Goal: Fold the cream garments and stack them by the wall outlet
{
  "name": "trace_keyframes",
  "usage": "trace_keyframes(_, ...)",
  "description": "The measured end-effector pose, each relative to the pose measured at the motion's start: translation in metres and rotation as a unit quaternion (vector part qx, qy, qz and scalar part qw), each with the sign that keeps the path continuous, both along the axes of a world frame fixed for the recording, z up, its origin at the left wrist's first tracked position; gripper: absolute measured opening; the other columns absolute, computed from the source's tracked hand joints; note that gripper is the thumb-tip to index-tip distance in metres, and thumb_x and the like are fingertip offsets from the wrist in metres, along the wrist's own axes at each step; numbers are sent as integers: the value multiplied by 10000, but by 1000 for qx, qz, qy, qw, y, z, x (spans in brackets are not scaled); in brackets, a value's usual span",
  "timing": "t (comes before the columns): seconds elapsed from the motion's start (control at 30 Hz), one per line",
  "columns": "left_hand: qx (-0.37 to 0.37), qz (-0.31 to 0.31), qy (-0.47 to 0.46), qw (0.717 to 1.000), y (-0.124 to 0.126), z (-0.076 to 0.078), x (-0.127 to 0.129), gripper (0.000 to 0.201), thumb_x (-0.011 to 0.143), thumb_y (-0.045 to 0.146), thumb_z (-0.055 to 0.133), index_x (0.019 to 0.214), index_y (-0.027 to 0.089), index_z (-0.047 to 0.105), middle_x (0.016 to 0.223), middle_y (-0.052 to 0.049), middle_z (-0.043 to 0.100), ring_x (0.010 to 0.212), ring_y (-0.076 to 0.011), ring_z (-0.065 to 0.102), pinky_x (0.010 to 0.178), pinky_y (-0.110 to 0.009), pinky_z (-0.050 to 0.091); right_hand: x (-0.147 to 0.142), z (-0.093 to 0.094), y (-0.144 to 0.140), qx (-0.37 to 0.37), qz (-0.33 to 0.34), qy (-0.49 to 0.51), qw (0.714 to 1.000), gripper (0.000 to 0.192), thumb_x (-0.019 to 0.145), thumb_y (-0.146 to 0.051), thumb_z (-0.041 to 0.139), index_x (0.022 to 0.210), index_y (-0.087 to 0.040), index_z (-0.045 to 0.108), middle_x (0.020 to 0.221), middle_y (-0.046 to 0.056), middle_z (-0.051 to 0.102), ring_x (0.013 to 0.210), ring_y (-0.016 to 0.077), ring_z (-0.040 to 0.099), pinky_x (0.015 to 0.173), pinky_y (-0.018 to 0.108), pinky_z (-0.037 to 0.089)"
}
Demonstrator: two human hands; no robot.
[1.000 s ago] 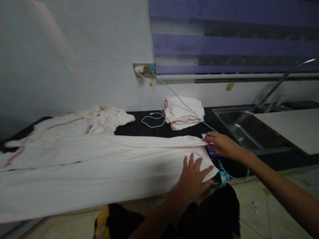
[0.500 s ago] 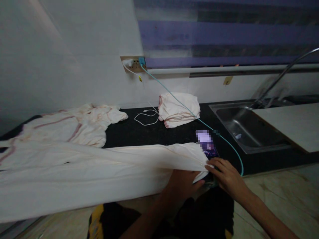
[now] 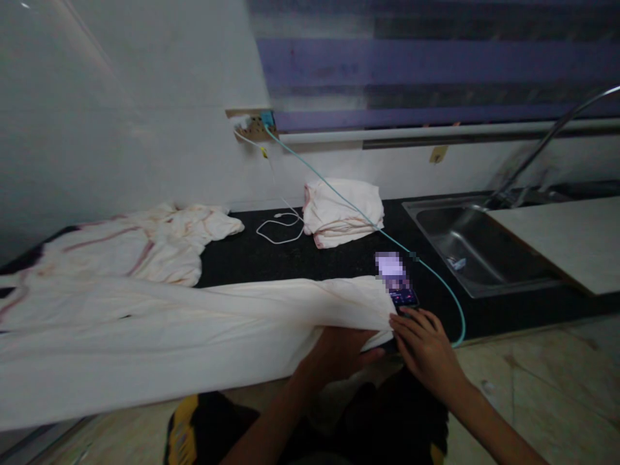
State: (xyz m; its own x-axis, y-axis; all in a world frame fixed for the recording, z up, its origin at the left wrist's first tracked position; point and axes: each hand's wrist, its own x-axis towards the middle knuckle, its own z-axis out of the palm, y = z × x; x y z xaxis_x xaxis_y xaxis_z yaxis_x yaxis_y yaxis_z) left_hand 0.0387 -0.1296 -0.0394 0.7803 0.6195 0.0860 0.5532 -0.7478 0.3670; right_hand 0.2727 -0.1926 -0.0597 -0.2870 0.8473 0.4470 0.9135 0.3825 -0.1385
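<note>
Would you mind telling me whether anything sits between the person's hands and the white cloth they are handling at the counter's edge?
Nothing visible does. Both the left hand and the right hand are already on the end of the white cloth. A phone lies just beyond the right hand, on the counter.

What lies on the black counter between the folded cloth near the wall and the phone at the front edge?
In the head view, only the teal cable crosses that stretch, from the folded cloth toward the phone; otherwise the black counter is bare.
</note>
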Motion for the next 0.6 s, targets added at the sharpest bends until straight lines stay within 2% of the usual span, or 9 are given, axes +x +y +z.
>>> trace_keyframes(0.17,30,10,13,999,1,3,-13,319,1026,390,549,1312,294,653,1244,-42,745,1150,-237,679,1035,-394,506,-17,1,-10,-10,-43,-32,998,331,999,-198,534,1279,-232,709,1346,96,718,1330,310,592,1176,582,336)
trace_keyframes(0.33,57,73,-40,995,5,3,-35,217,1008,211,535,1179,253,662,1162,-39,722,1130,-201,632,1062,-384,466,-26,2,-10,-17,-73,-35,997,296,1010,-214,519,1211,-257,733,1317,84,734,1329,317,601,1184,608,318)
trace_keyframes(0.4,82,115,-44,989,11,6,-47,235,978,182,555,1182,244,654,1138,-58,692,1113,-226,606,1027,-412,474,-31,1,-11,-17,-87,-32,996,266,1019,-253,526,1174,-249,741,1304,92,739,1330,322,601,1183,607,323)
trace_keyframes(0.47,100,141,-28,985,19,8,-61,313,927,202,636,1237,243,636,1208,-84,647,1149,-265,572,1000,-449,476,-37,-2,-11,-13,-107,-31,994,256,1016,-276,529,1153,-236,741,1306,109,736,1324,331,604,1177,612,331)
trace_keyframes(0.53,96,140,0,985,28,11,-73,302,900,233,687,1199,232,649,1238,-93,620,1164,-281,557,979,-457,478,-43,-6,-13,-10,-130,-35,991,259,1011,-285,523,1150,-228,734,1318,122,728,1313,340,609,1164,621,342)
trace_keyframes(0.6,97,113,33,988,36,16,-82,139,938,241,645,1074,220,669,1171,-84,633,1121,-270,571,952,-445,480,-47,-10,-14,-4,-147,-42,988,265,1010,-298,515,1159,-227,722,1329,124,723,1291,349,619,1135,631,368)
